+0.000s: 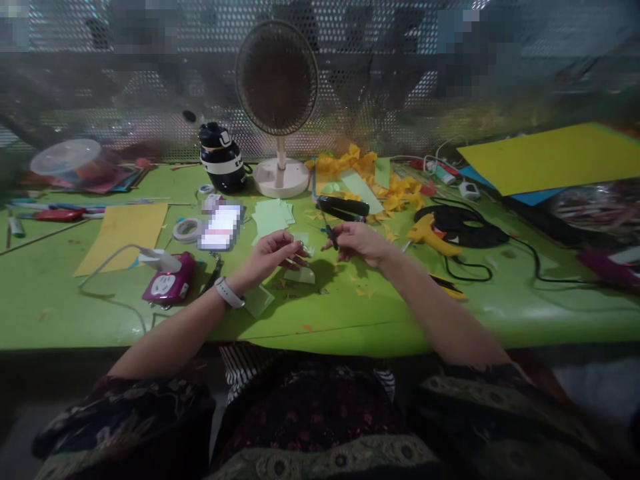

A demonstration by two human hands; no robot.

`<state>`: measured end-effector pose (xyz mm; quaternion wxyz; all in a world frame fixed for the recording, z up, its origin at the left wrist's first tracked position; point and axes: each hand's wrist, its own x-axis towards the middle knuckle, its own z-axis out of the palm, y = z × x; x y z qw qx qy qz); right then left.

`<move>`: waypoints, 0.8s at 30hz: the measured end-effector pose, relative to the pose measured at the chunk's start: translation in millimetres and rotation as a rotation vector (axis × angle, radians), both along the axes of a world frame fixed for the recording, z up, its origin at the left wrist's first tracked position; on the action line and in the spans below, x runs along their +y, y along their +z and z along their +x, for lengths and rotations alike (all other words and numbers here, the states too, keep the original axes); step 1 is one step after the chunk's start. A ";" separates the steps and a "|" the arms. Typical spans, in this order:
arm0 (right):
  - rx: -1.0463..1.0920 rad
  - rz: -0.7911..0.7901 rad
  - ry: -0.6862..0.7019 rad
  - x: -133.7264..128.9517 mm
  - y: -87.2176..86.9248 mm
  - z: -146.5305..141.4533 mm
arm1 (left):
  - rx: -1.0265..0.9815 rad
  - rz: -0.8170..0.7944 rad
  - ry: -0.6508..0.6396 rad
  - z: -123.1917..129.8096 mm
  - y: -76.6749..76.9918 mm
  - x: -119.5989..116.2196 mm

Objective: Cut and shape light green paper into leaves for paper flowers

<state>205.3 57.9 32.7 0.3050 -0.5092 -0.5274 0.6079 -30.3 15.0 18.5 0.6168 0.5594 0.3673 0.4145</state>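
Note:
Near the middle of the green table (325,320), my left hand (277,253) pinches a small pale green paper piece (306,248) at its fingertips. Just to its right, my right hand (357,241) is closed on dark scissors (330,233), whose tips point up and to the left. Under my left hand lies a cut light green paper (301,275), and another green paper square (259,301) rests beside my left wrist. A stack of light green papers (273,217) lies beyond my left hand. Small yellow scraps are scattered below my right hand.
Behind the hands are a black stapler (343,207), a fan (281,177), a dark bottle (223,160) and orange paper petals (350,162). At left sit a phone (221,227), tape (187,230) and a magenta device (170,280). A yellow glue gun (435,237) and its cable are at right.

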 end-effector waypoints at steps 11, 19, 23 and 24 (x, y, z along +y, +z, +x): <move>0.300 0.309 -0.051 -20.4 -12.5 -26.0 | 0.030 -0.053 -0.128 3.1 -2.4 -3.6; 0.195 0.341 0.013 -30.8 -4.7 -26.3 | 0.057 -0.060 -0.114 4.2 -4.4 -3.2; 0.171 0.358 -0.008 -32.6 -5.6 -27.9 | 0.070 -0.077 -0.068 4.8 -4.6 -3.3; 0.174 0.356 -0.006 -32.9 -5.4 -28.1 | 0.072 -0.080 -0.064 5.0 -4.9 -3.2</move>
